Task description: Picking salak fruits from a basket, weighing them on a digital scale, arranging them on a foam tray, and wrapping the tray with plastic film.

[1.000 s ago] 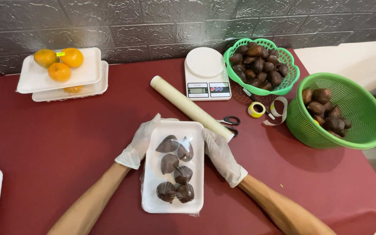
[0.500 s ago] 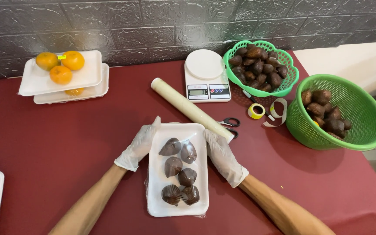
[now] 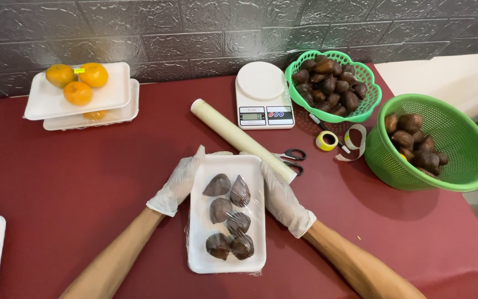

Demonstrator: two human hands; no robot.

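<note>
My left hand [image 3: 179,182] and right hand [image 3: 283,196], both gloved, press flat against the long sides of the white foam tray [image 3: 197,252] — open grip, fingers spread, not closed around it. The tray sits on the red table [image 3: 84,182], six dark snake fruits [image 3: 229,221] inside under clear film. There's open table to my left and toward me. Just beyond my right hand lies the cling-film roll [image 3: 233,135], with scissors [image 3: 293,159] beside it; the kitchen scale [image 3: 263,94] and two green baskets [image 3: 471,144] stand farther back.
</note>
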